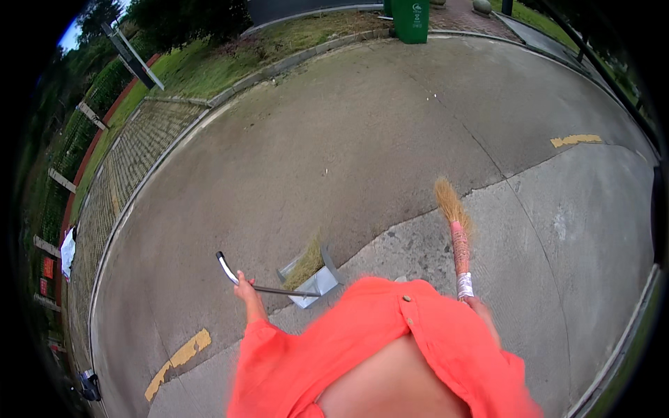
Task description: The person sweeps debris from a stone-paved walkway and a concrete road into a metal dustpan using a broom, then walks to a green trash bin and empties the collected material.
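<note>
My left hand [246,288] is closed round the handle of a long-handled metal dustpan [322,281], below the curved dark-tipped grip. In the dustpan's tray lies a bunch of dry, yellow-green grass [304,266]. My right hand [481,311] grips the white-wrapped end of a straw broom [460,247]. The broom has a pinkish bound handle, and its loose bristles point away from me over the pavement. Part of the right hand is covered by my orange sleeve.
Grey concrete pavement [279,181] spreads around me, with cracks and worn yellow marks [182,357]. A green wheeled bin [411,21] stands at the far kerb. Paving blocks [143,143] and grass border the left side. Small pale bits [326,171] lie on the ground ahead.
</note>
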The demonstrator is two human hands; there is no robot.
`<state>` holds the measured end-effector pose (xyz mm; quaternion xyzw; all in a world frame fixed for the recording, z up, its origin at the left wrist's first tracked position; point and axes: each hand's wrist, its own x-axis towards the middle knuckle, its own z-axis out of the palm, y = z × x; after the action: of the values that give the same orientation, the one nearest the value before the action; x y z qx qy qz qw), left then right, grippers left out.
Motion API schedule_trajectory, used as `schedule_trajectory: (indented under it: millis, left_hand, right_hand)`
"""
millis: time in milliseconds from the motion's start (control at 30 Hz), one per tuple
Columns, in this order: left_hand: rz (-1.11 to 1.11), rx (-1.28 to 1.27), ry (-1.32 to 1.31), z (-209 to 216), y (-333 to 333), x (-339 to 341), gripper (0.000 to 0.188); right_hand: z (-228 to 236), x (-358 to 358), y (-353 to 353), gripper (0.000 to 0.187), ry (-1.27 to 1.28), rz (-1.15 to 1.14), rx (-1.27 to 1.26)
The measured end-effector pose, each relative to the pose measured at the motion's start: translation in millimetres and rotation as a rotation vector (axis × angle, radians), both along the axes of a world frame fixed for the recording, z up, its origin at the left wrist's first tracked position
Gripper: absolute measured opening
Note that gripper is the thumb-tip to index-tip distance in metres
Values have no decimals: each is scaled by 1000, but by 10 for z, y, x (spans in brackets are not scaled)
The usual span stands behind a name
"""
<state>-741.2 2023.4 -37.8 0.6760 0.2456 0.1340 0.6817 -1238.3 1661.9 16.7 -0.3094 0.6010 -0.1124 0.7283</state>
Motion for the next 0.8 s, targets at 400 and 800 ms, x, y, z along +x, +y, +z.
schedule_trajectory:
  millis: [400,800]
  left_hand:
    - [-151,189,-49,255,-3668,2550,31]
    - [-179,254,-57,162,-7686,5748,39]
  right_hand:
    - [-227,3180,-3638,25,-314,138,101]
    - [-5,5593,-7165,20,-272,-64,29]
